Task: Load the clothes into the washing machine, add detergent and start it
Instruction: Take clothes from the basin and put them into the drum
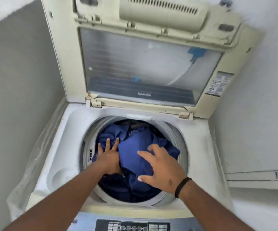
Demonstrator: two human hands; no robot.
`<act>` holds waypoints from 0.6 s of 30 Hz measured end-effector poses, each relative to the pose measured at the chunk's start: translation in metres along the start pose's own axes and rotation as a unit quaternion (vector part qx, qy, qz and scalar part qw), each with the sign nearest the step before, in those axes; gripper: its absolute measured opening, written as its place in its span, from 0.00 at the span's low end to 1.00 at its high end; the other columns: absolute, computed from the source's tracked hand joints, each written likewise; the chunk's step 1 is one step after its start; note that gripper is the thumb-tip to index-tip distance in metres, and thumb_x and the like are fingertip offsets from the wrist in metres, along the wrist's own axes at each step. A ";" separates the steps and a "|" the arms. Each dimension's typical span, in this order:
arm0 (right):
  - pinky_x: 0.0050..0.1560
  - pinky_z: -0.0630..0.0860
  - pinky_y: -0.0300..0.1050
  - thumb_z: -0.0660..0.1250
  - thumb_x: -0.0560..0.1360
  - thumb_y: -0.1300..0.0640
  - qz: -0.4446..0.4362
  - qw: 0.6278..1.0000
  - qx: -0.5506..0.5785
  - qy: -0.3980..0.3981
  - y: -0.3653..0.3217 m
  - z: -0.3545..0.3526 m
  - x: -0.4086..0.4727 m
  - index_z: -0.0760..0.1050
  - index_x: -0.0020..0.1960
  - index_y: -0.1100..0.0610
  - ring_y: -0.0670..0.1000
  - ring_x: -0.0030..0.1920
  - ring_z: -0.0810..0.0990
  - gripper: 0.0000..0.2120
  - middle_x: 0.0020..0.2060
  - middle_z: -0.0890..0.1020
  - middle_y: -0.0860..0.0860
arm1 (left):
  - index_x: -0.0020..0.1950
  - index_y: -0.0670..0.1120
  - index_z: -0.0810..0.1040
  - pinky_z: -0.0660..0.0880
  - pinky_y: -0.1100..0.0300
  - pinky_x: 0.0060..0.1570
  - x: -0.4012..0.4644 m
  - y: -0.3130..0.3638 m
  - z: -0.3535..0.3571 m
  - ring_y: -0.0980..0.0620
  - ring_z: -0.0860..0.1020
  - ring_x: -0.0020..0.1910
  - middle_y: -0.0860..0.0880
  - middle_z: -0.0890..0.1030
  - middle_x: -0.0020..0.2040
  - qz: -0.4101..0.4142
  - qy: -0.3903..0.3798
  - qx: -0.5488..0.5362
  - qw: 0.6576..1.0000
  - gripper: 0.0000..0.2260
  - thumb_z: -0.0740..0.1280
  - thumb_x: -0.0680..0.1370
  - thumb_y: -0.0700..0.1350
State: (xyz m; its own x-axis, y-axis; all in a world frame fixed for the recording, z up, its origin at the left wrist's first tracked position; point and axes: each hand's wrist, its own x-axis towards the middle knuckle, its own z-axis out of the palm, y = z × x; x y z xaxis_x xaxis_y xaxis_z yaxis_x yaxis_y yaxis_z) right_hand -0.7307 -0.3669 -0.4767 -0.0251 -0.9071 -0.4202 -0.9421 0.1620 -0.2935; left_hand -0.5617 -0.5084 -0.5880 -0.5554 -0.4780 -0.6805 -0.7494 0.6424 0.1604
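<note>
A top-loading washing machine stands open, its lid raised upright at the back. Dark blue clothes fill the round drum and bulge up to its rim. My left hand presses flat on the left side of the pile with fingers spread. My right hand, a black band at its wrist, lies spread over the right side of the blue cloth, fingers straight. No detergent is in view.
The control panel runs along the machine's near edge. Grey wall closes in on the left, white wall on the right with a ledge. Clear plastic wrap hangs off the machine's left side.
</note>
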 end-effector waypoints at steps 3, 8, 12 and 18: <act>0.69 0.65 0.69 0.72 0.62 0.28 0.029 0.984 -0.017 -0.172 0.016 0.039 0.034 0.33 0.73 0.28 0.65 0.78 0.42 0.56 0.78 0.33 0.52 | 0.81 0.62 0.42 0.45 0.25 0.71 0.018 -0.006 -0.001 0.34 0.32 0.77 0.50 0.32 0.81 -0.005 -0.048 -0.064 0.997 0.55 0.76 0.66 0.65; 0.75 0.57 0.66 0.71 0.69 0.33 0.051 0.961 -0.047 -0.266 0.038 0.093 0.080 0.33 0.74 0.29 0.72 0.76 0.43 0.52 0.79 0.38 0.57 | 0.80 0.63 0.55 0.50 0.31 0.73 0.028 -0.015 -0.014 0.36 0.52 0.79 0.47 0.57 0.81 -0.002 0.050 -0.113 0.992 0.45 0.75 0.67 0.64; 0.65 0.69 0.66 0.63 0.78 0.46 0.058 0.956 -0.128 -0.256 0.025 0.081 0.083 0.45 0.77 0.33 0.67 0.73 0.60 0.36 0.77 0.55 0.57 | 0.74 0.56 0.70 0.71 0.47 0.65 0.030 -0.017 -0.027 0.41 0.72 0.66 0.45 0.73 0.68 -0.018 0.272 -0.185 0.944 0.28 0.71 0.75 0.56; 0.49 0.73 0.49 0.63 0.77 0.48 -0.123 0.968 -0.066 -0.209 0.010 0.049 0.048 0.78 0.51 0.53 0.57 0.50 0.77 0.10 0.48 0.77 0.53 | 0.79 0.65 0.54 0.70 0.43 0.68 0.036 -0.010 -0.010 0.36 0.67 0.71 0.42 0.58 0.76 0.023 0.109 -0.234 0.966 0.41 0.75 0.74 0.51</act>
State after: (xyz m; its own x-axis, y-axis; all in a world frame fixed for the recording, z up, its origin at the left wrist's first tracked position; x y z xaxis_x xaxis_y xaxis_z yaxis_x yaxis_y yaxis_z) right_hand -0.7252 -0.3898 -0.5415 0.3175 -0.6705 -0.6705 -0.9374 -0.1154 -0.3285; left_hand -0.5777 -0.5386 -0.6068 -0.6167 -0.6031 -0.5059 -0.7743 0.3489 0.5279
